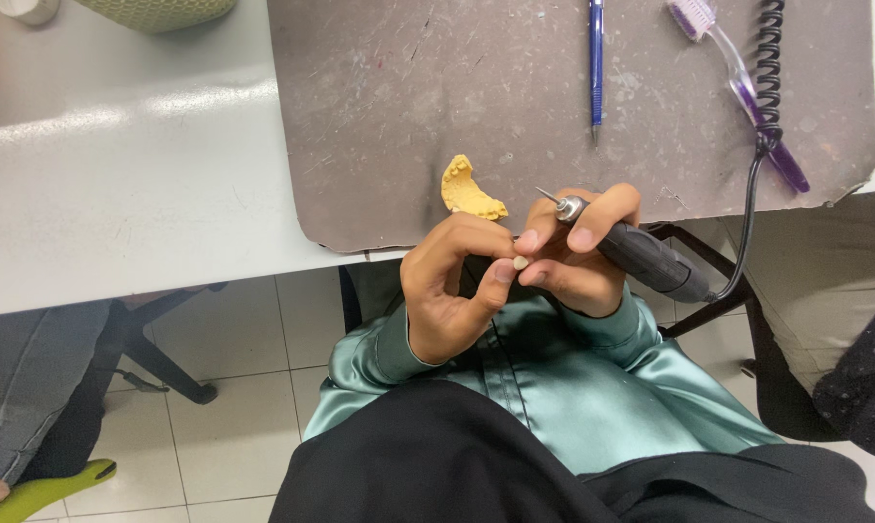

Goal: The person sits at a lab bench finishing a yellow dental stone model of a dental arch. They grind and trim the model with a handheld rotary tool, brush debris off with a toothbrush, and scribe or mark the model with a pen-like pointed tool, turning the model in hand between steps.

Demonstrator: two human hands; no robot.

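Left hand: the left hand (pixel 449 291) is curling in front of the chest; its thumb and forefinger are pinching a small pale tooth-like piece (pixel 521 262) at their tips.
Right hand: the right hand (pixel 578 247) is wrapping a dark rotary handpiece (pixel 641 254) like a pen; its metal tip is pointing up and left, just beside the pale piece but apart from it.
Step in hand: by my judgement, the piece is being lined up for grinding; the next move seems to call for bringing the tip onto the piece with a steady pinch.
Nearby: a yellow dental arch cast (pixel 468 190) is lying near the edge of a grey work mat (pixel 389 107); farther off are lying a blue pen (pixel 596 58) and a purple toothbrush (pixel 737 82).
In the way: the coiled black cord (pixel 767 68) is trailing to the right; nothing is lying between tip and piece.
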